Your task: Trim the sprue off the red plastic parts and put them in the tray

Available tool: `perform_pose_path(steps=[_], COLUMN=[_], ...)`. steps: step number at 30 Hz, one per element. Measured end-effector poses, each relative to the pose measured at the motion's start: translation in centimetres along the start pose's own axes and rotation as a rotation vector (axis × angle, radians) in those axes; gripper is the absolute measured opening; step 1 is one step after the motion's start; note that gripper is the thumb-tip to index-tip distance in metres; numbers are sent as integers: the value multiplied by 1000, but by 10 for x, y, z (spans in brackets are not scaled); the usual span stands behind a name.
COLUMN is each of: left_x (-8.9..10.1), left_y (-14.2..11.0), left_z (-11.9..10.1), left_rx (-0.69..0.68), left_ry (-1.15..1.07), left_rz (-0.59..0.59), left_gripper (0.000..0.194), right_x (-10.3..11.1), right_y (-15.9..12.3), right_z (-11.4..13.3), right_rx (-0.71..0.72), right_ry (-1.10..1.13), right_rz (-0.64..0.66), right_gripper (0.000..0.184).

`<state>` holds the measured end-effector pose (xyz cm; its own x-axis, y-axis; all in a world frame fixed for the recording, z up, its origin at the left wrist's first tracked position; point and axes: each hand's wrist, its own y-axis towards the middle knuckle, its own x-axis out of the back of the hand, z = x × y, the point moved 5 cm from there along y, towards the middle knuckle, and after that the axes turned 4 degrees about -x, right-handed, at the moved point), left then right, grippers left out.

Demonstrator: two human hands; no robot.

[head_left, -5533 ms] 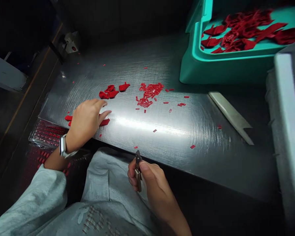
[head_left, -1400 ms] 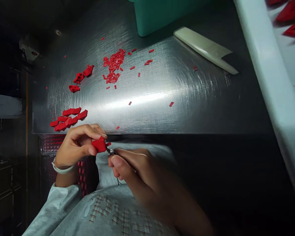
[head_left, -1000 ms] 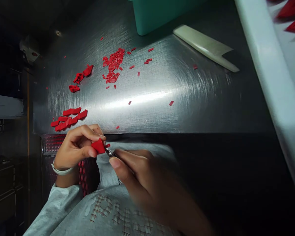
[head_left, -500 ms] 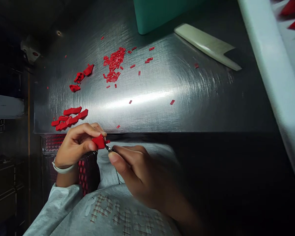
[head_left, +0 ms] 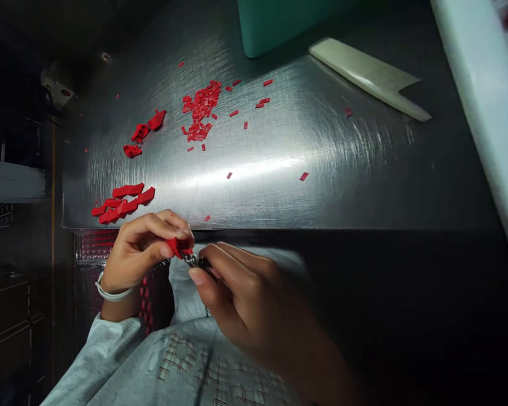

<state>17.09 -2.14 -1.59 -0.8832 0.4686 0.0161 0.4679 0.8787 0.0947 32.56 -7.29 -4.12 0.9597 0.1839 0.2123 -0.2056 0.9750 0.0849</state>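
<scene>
My left hand point(head_left: 148, 248) is closed, pinching a small red plastic part point(head_left: 175, 247) just off the front edge of the metal table. In my right hand point(head_left: 245, 287) is a pair of small nippers point(head_left: 191, 259) with a metal head and dark handles. The metal jaws meet the red part at its open side; whether they are closed on it I cannot tell. Long faceted red pieces point(head_left: 121, 207) lie on the table just beyond my left hand. Farther back are a few more hollow red parts point(head_left: 140, 132).
Many small red offcuts point(head_left: 201, 104) are heaped on the metal table point(head_left: 271, 197), some scattered rightward. A pale notched strip point(head_left: 364, 73) and a green container point(head_left: 271, 34) stand at the back. Clear trays holding red pieces point(head_left: 95, 245) sit below the edge at left. A white rail point(head_left: 474, 84) borders the right.
The red part has turned in my left fingers so that its hollow side shows more. The nippers have moved slightly right with my hand, showing more handle. The view has shifted a little.
</scene>
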Motion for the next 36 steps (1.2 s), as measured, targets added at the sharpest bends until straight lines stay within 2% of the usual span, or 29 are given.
perform_pose_path(steps=[10, 21, 26, 29, 32, 36], left_x=[-4, -5, -5, -3, -1, 0], left_y=[-3, -4, 1, 1, 1, 4], left_z=[1, -9, -9, -6, -2, 2], left_rx=[-5, -31, -37, -16, 25, 70], left_ry=[-30, 45, 109, 137, 131, 81], left_rz=[-3, -3, -43, -67, -89, -110], left_gripper=[16, 18, 9, 7, 10, 10], right_x=[1, 0, -2, -5, -11, -20], right_y=[-3, -3, 0, 5, 9, 14], right_z=[4, 7, 1, -6, -14, -28], right_rx=[79, 129, 153, 94, 0, -130], right_ry=[-168, -180, -172, -30, 242, 536], right_rz=[-38, -47, -48, 13, 84, 180], right_gripper=[39, 49, 49, 44, 42, 50])
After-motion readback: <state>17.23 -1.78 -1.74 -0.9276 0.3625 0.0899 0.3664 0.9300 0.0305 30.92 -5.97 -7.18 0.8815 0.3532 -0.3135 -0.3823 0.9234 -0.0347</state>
